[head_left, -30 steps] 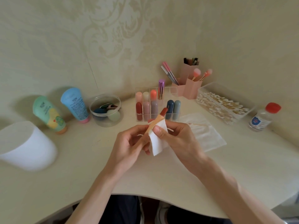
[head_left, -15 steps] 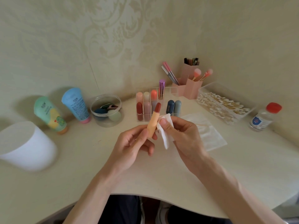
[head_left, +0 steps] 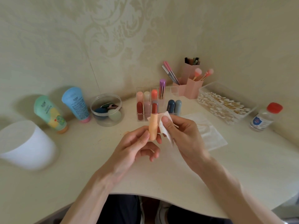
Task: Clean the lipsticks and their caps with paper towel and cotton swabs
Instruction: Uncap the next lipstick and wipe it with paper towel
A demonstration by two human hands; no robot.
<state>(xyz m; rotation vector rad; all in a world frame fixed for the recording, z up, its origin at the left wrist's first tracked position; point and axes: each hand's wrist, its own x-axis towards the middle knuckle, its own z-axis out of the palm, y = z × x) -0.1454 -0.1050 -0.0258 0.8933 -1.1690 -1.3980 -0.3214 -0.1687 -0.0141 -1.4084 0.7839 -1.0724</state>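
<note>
My left hand (head_left: 134, 147) held the uncapped lipstick (head_left: 153, 125) upright above the table (head_left: 80, 167). Thumb and fingertips pinched the lower part of its peach tube, and the brown-red bullet stood out at the top. My right hand (head_left: 182, 136) pinched a folded piece of white paper towel (head_left: 165, 126) between thumb and fingers, laid against the tube's right side just under the bullet.

Past my right hand a flat paper towel sheet (head_left: 210, 135) lay on the table. At the far left stood a white container (head_left: 24, 144). Directly behind the held lipstick was the clear lipstick organiser (head_left: 171, 96), with capped lipsticks upright in its compartments. Left of it sat a clear round jar (head_left: 106, 110) of makeup sponges, then a blue tube (head_left: 76, 104) and a green tube (head_left: 50, 113), both cap down by the wall. To the right were a clear box of cotton swabs (head_left: 226, 104) and a small red-capped bottle (head_left: 265, 117). Farthest back, in the corner, stood a pink brush holder (head_left: 191, 88).
</note>
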